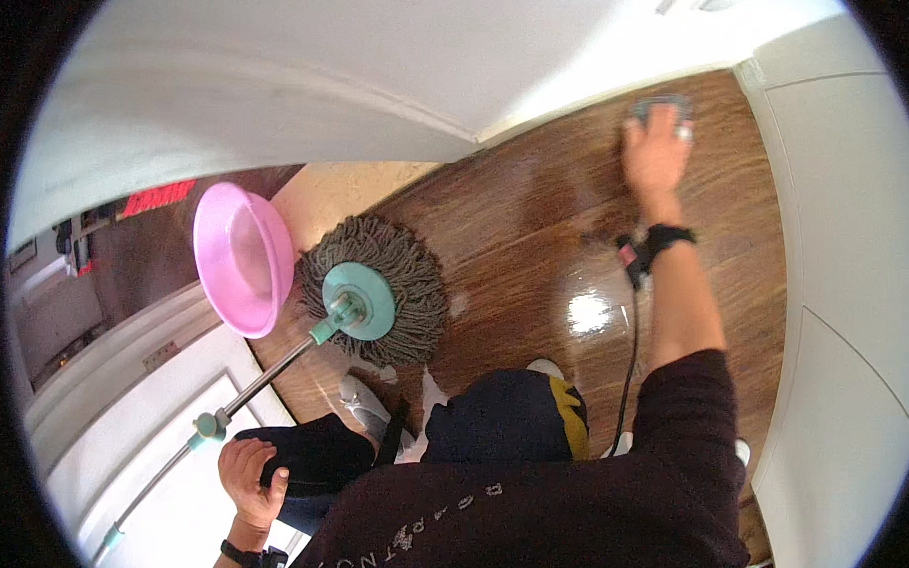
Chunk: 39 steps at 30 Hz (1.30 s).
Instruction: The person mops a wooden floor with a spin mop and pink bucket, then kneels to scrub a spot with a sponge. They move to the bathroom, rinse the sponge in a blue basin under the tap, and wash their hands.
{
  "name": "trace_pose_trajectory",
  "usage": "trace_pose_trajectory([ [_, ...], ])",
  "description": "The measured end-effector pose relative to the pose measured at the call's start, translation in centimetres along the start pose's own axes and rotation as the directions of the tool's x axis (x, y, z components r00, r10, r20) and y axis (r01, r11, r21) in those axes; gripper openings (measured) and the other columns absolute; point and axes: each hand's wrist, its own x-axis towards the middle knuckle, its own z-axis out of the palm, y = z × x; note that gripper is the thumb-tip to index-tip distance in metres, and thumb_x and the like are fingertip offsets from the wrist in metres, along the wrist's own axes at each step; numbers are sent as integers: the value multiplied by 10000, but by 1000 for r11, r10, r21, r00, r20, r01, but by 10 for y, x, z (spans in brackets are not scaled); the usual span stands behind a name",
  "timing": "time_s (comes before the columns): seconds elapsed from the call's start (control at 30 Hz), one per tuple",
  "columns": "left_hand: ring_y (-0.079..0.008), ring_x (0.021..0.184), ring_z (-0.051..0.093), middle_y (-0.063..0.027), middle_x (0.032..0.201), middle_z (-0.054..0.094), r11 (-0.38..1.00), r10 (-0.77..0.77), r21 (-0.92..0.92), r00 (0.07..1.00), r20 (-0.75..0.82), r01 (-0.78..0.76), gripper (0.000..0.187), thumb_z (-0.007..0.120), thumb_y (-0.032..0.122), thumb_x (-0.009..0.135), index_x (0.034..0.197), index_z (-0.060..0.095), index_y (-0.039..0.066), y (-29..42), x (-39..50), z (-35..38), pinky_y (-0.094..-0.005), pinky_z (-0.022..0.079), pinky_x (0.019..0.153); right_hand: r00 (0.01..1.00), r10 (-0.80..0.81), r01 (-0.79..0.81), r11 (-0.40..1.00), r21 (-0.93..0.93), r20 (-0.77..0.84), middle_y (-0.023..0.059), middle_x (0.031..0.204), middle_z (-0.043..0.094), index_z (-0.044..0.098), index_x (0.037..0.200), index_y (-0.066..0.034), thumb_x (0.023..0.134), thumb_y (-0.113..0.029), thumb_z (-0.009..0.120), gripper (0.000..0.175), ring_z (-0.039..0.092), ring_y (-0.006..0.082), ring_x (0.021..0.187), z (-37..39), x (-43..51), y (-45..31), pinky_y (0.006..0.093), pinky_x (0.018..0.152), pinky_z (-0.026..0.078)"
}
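Note:
My right hand [656, 152] reaches far forward and presses a small grey-green scrubbing pad or cloth [662, 105] onto the brown wood-grain floor [532, 204]. The hand is blurred and covers most of the pad, so its exact kind cannot be told. A ring is on one finger, and a black strap with a cabled device [635, 260] circles the wrist. My left hand [249, 472] holds nothing and rests on my bent left knee [313, 452], thumb apart from the fingers. It lies close to the metal handle [271, 371] of a mop.
The mop's grey string head [416, 305] with its green disc lies at a doorway, against a pink plastic basin [237, 261]. White walls [342, 70] and a pale cabinet front [839, 222] bound the floor. A panelled white door [171, 454] stands left. Wet shine marks the floor.

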Motion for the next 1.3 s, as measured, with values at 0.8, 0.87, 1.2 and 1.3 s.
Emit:
trace_pose_trajectory([
  [0.8, -310, 920, 619, -101, 889, 668, 998, -41, 39, 996, -75, 44, 346, 594, 401, 843, 841, 642, 59, -8, -42, 5, -492, 411, 942, 577, -805, 568, 519, 638, 141, 146, 1491, 340, 454, 1381, -60, 840, -479, 620, 704, 253, 406, 1387, -43, -191, -252, 538, 1139, 181],
  [0.87, -315, 932, 617, -106, 908, 668, 1000, -22, 11, 995, -94, 23, 368, 587, 412, 854, 846, 645, 48, -9, -42, 6, -496, 404, 960, 678, -724, 550, 615, 565, 129, 124, 1488, 352, 475, 1368, -80, 839, -496, 615, 687, 241, 392, 1398, -36, -188, -219, 558, 1138, 165],
  [1.2, -327, 945, 609, -113, 935, 659, 998, 27, 67, 996, -80, -22, 413, 524, 437, 912, 869, 629, 39, -14, -45, 8, -507, 395, 970, 979, 4, -34, 989, 145, 203, 255, 1339, 465, 469, 1263, 73, 883, -360, 597, 590, 365, 485, 1281, -46, -54, 38, 543, 1064, 300],
  [1.3, -326, 950, 607, -114, 931, 657, 997, 33, 66, 996, -82, -27, 429, 516, 447, 918, 865, 626, 36, -11, -35, 9, -504, 396, 974, 881, -434, 390, 892, 229, 189, 278, 1404, 380, 456, 1271, 89, 796, -277, 635, 626, 331, 481, 1315, -58, -130, -60, 506, 1067, 311],
])
